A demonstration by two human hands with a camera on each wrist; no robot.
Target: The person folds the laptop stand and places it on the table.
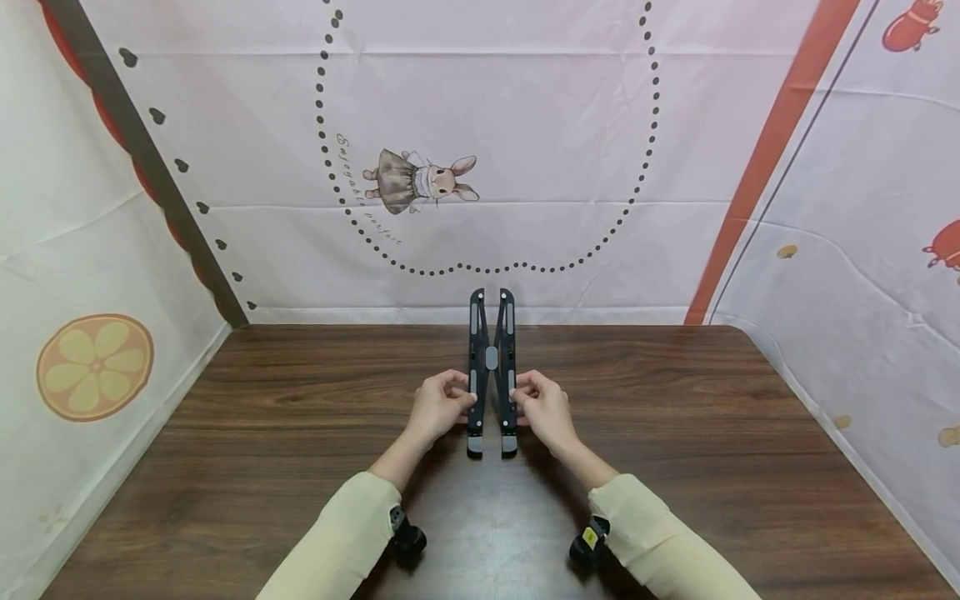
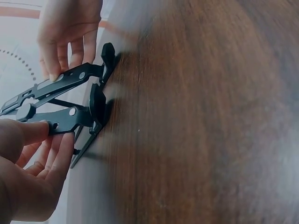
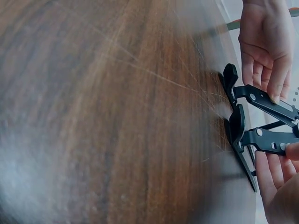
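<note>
A black folding laptop stand [image 1: 491,358] with grey pads stands on the wooden table, its two long rails close together and joined by crossed bars at a central hub. My left hand [image 1: 437,410] pinches the left rail between thumb and fingers. On the other side, my right hand [image 1: 547,414] holds the right rail the same way. In the left wrist view, the thumb of the left hand [image 2: 35,179] lies on top of the stand [image 2: 65,120], fingers below. The right wrist view shows the stand's upturned front hooks [image 3: 237,123] near the table surface.
The brown wooden table [image 1: 675,467] extends around both hands. A pale printed cloth [image 1: 555,150] with a rabbit figure hangs behind its far edge, and more cloth lines both sides. Small black cameras [image 1: 408,542] sit at both wrists.
</note>
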